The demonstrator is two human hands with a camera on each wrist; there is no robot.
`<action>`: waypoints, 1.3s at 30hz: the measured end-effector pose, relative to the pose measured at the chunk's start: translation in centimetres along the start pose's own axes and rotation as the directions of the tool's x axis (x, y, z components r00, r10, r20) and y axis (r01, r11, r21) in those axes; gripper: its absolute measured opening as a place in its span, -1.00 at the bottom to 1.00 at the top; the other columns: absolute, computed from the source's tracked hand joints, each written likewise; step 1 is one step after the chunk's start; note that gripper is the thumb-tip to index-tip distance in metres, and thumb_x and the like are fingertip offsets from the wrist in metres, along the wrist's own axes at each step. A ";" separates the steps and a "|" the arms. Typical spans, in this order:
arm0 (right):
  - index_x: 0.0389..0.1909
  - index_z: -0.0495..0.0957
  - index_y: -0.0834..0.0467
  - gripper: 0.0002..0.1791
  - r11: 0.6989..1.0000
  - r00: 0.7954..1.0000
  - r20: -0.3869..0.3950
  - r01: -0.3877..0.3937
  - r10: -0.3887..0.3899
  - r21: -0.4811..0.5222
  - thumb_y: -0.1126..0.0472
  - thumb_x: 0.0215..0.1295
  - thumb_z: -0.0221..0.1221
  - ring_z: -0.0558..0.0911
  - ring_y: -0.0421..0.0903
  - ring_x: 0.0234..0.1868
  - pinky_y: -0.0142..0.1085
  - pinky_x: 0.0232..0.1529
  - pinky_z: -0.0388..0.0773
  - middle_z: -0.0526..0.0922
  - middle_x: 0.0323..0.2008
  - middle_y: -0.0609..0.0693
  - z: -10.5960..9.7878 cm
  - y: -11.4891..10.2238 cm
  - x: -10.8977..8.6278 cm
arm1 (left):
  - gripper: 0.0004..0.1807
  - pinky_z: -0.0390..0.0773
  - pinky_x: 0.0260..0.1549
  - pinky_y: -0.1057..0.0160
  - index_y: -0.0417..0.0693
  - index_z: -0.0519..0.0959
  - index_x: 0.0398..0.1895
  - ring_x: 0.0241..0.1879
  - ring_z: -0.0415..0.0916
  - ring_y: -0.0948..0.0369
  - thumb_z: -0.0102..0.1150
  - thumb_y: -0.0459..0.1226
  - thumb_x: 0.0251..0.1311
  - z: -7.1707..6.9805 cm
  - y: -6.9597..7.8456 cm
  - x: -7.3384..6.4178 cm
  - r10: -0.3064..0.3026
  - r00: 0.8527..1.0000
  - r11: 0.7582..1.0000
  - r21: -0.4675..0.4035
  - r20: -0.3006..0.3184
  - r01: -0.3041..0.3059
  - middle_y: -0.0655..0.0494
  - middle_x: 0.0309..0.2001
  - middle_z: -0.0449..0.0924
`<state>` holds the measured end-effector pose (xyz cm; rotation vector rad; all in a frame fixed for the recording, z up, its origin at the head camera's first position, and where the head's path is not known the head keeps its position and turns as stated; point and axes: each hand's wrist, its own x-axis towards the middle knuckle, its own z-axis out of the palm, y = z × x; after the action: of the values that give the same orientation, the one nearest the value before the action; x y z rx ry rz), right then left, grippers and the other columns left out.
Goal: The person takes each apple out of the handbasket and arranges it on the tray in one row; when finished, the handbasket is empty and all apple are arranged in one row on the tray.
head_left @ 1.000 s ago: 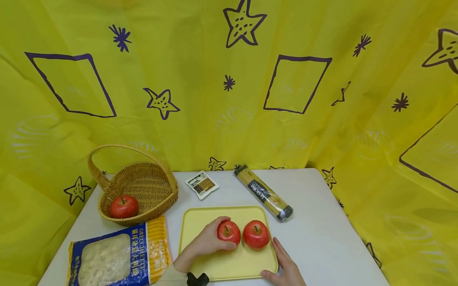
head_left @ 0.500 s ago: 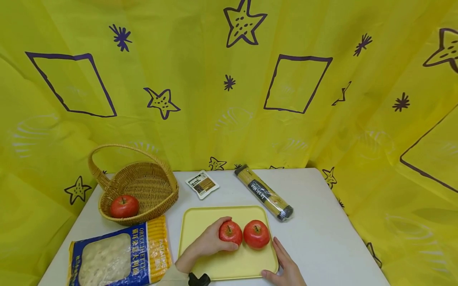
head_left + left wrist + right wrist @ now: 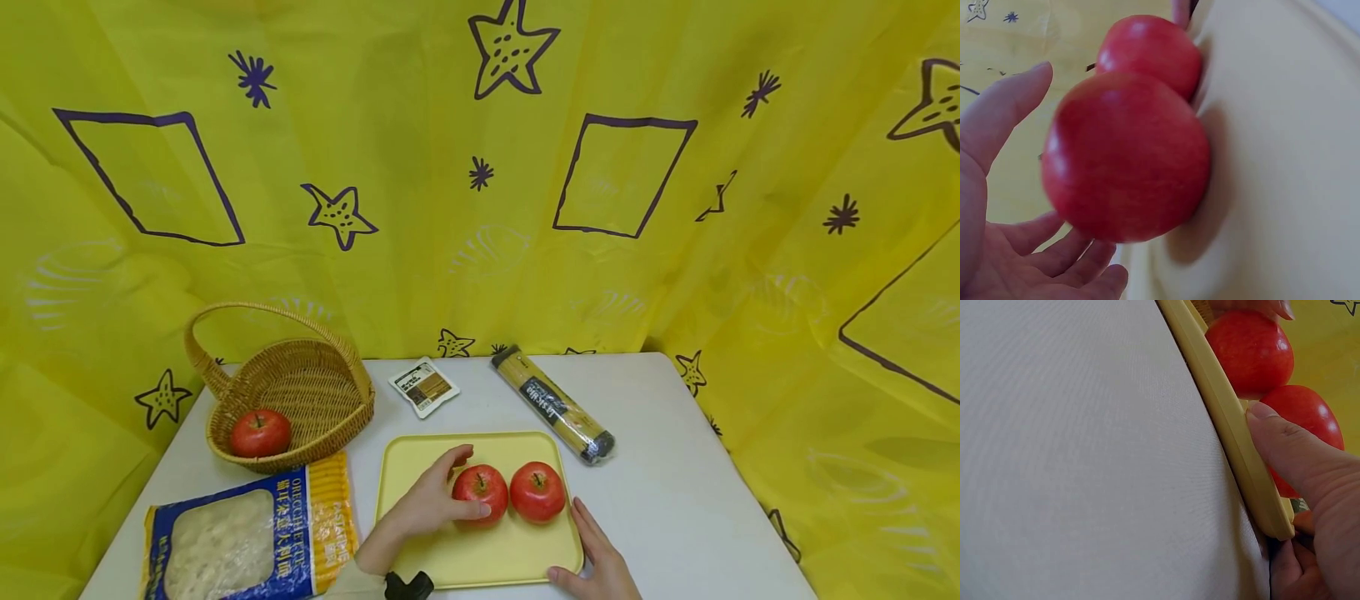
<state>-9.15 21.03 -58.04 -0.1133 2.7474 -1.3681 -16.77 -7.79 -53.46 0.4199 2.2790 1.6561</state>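
Observation:
Two red apples sit side by side on a pale yellow tray (image 3: 517, 557). Around the left apple (image 3: 486, 477) my left hand (image 3: 429, 502) is spread loosely. In the left wrist view, a gap shows between its thumb (image 3: 1013, 103) and that apple (image 3: 1129, 156), while the fingertips lie close beneath it; whether they touch is unclear. The right apple (image 3: 537, 493) stands just beside the other. At the tray's near right corner, my right hand (image 3: 598, 560) holds the edge, its thumb (image 3: 1285, 440) on the rim and its other fingers bent around the corner.
A wicker basket (image 3: 337, 429) with one apple (image 3: 260, 433) inside stands at the back left. In front of it lies an orecchiette pasta bag (image 3: 225, 542). Behind the tray are a small flat packet (image 3: 423, 387) and a spaghetti pack (image 3: 551, 404), on a white table (image 3: 675, 492).
My left hand has loosened from the left apple, its fingers spreading and drawing back left. That apple shifted slightly right, then stayed on the tray. My right hand has kept its place.

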 end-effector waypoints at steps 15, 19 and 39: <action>0.40 0.22 0.37 0.13 1.000 0.999 0.034 0.000 0.000 -0.004 -0.11 -0.10 0.51 0.16 0.16 0.41 0.02 0.28 0.21 0.19 0.43 0.19 -0.2 -0.4 0.2 | -0.01 -0.05 0.36 -0.05 -0.14 0.12 0.48 0.42 0.02 -0.06 0.49 -0.19 0.04 -6.2 3.1 -2.2 0.128 0.974 0.991 -0.001 -0.185 -0.131 -0.13 0.44 0.13; 0.40 0.22 0.38 0.13 1.000 0.999 0.040 -0.008 0.008 -0.001 -0.11 -0.10 0.51 0.16 0.17 0.41 0.03 0.28 0.21 0.18 0.44 0.19 -0.2 -0.6 0.2 | -0.01 -0.08 0.36 -0.08 -0.22 0.10 0.47 0.43 -0.01 -0.12 0.49 -0.24 0.04 -8.6 3.3 -3.1 0.156 0.958 0.987 0.001 -0.242 -0.160 -0.20 0.44 0.10; 0.39 0.24 0.38 0.10 0.999 0.999 0.004 0.049 -0.049 -0.013 -0.08 -0.08 0.51 0.19 0.19 0.38 0.00 0.23 0.29 0.19 0.42 0.22 -0.1 -0.1 0.0 | -0.01 0.04 0.27 -0.19 -0.23 -0.15 0.54 0.45 -0.13 -0.17 0.29 -0.15 0.27 -20.0 2.7 -7.0 0.023 0.920 0.996 0.092 -0.391 0.014 -0.26 0.49 -0.09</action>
<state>-9.11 21.03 -57.88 -0.1854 2.7694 -1.3599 -18.19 -27.17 -44.47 0.1158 2.6478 1.7729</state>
